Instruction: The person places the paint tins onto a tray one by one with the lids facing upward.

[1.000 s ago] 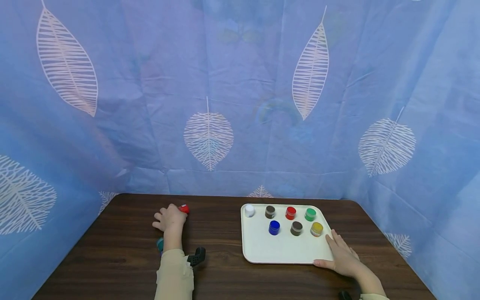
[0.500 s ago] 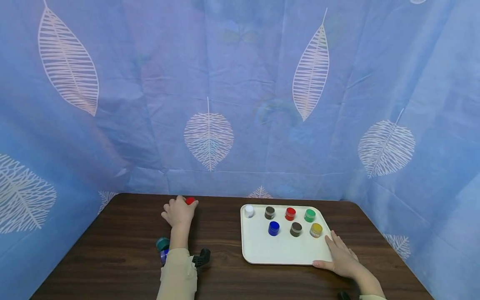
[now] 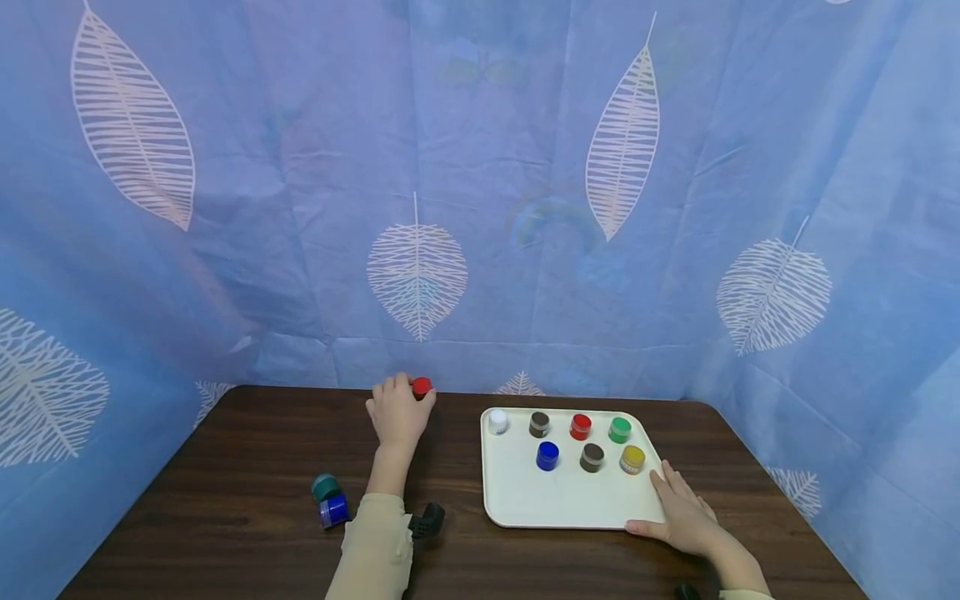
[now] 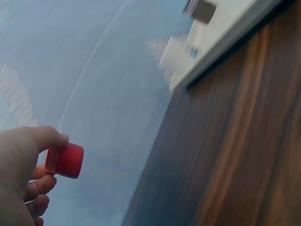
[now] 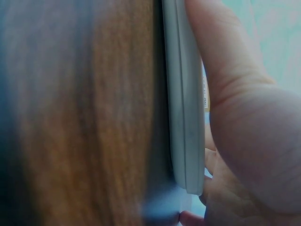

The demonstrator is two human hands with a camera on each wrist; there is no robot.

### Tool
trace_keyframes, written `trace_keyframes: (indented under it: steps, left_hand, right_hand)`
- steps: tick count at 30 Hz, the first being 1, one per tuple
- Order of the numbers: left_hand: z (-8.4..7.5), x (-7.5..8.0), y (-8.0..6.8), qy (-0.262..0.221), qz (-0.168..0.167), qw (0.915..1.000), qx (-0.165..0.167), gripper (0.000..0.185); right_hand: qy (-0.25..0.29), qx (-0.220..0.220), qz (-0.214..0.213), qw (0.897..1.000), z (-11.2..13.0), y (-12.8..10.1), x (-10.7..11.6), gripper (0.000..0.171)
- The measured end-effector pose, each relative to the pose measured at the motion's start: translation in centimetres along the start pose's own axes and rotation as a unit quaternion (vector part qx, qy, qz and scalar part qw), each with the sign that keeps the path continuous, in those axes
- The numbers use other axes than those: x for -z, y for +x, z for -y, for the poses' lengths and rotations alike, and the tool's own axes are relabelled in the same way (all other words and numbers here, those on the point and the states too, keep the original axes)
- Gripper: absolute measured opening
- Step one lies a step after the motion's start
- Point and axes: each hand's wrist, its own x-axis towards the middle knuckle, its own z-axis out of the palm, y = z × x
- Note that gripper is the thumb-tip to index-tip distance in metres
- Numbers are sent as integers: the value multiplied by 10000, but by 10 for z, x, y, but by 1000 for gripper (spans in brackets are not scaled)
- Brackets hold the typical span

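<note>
My left hand (image 3: pixel 401 414) pinches a small red paint jar (image 4: pixel 69 160) between thumb and fingers, near the back edge of the table. In the head view only the red lid shows past the fingers. Spread at the front right corner of a white tray (image 3: pixel 555 508), my right hand (image 3: pixel 688 518) touches its rim with fingers straight. In the right wrist view the thumb lies along the rim. On the tray stand several paint jars: white (image 3: pixel 498 422), red (image 3: pixel 581 427), green (image 3: pixel 619 429), blue (image 3: pixel 547 455), yellow (image 3: pixel 632 459) and two dark brown ones (image 3: pixel 592 457).
At the left of the dark wooden table (image 3: pixel 247 467) are a teal-lidded jar (image 3: pixel 326 487) and a blue jar (image 3: pixel 333 510) close together, the blue one tipped on its side. Behind the table hangs a blue cloth (image 3: pixel 480 275) with white leaf prints.
My left hand has picked up the red jar from the left part of the table and carried it to the right and back. The right hand and tray have stayed put.
</note>
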Motion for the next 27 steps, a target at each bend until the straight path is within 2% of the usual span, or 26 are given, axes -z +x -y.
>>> trace_keyframes:
  steps: [7, 12, 15, 20, 27]
  left_hand:
    - [-31, -12, -12, 46, 143, 9976, -675, 40]
    - [-46, -18, -20, 161, 427, 9938, -1016, 41]
    - [-52, -18, -23, 127, 758, 9898, -1200, 40]
    - [-59, -16, -26, 42, 1520, 9787, -1382, 37]
    - [-61, -18, -29, 177, 2368, 9545, -1805, 38]
  right_hand:
    - [-31, -19, 2, 10000, 0, 0, 0, 109]
    - [-27, -37, 0, 10000, 0, 1, -1, 110]
    - [-27, -43, -3, 10000, -1, 0, -1, 110]
    - [-2, -40, -3, 10000, -1, -1, -1, 110]
    - [-15, -14, -24, 10000, 1, -1, 1, 110]
